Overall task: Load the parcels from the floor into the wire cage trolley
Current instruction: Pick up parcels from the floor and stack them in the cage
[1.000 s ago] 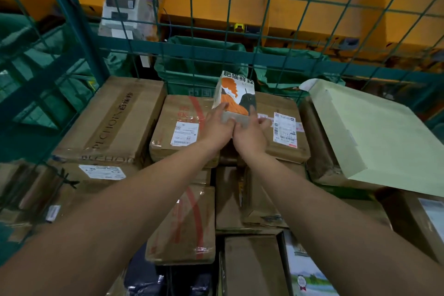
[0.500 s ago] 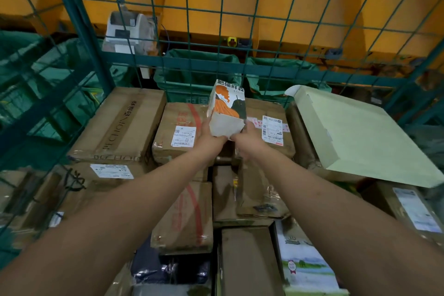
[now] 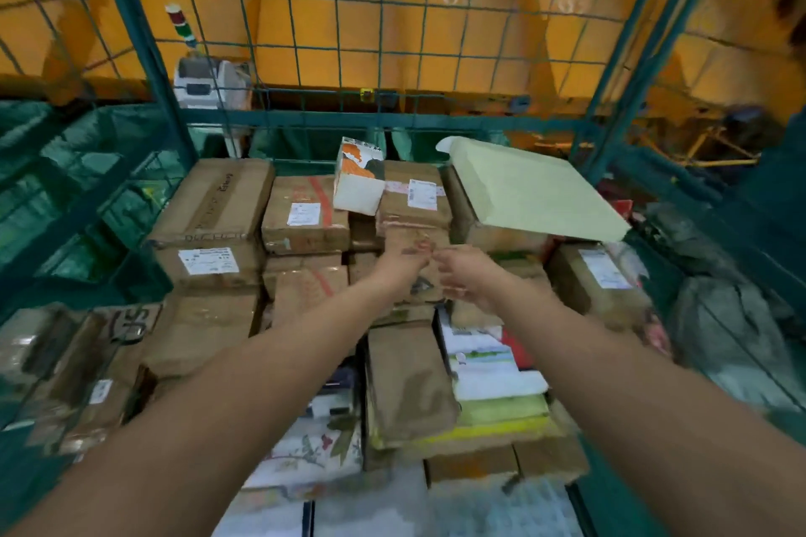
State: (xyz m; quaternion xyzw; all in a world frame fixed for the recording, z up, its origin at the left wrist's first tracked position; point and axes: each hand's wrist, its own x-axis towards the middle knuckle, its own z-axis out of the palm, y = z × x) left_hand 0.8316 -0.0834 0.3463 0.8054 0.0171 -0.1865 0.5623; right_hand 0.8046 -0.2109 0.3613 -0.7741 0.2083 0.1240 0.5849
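A small white and orange printed box [image 3: 358, 177] stands on top of the brown parcels at the back of the green wire cage trolley [image 3: 144, 57]. Both my hands are off it and closer to me. My left hand [image 3: 408, 259] hovers over the stacked cartons with loose fingers and holds nothing. Just to its right, my right hand [image 3: 464, 273] is also empty, its fingers relaxed. Motion blurs both hands.
Brown taped cartons [image 3: 218, 201] fill the cage in layers. A large pale green flat parcel [image 3: 532, 192] lies tilted at the back right. Printed bags and a yellow packet [image 3: 493, 410] lie nearer me. Orange walls and green sacks show beyond the mesh.
Both hands let go of the small printed box and drew back toward me. The box stays on the back row of cartons. The camera pulled back and tilted up.
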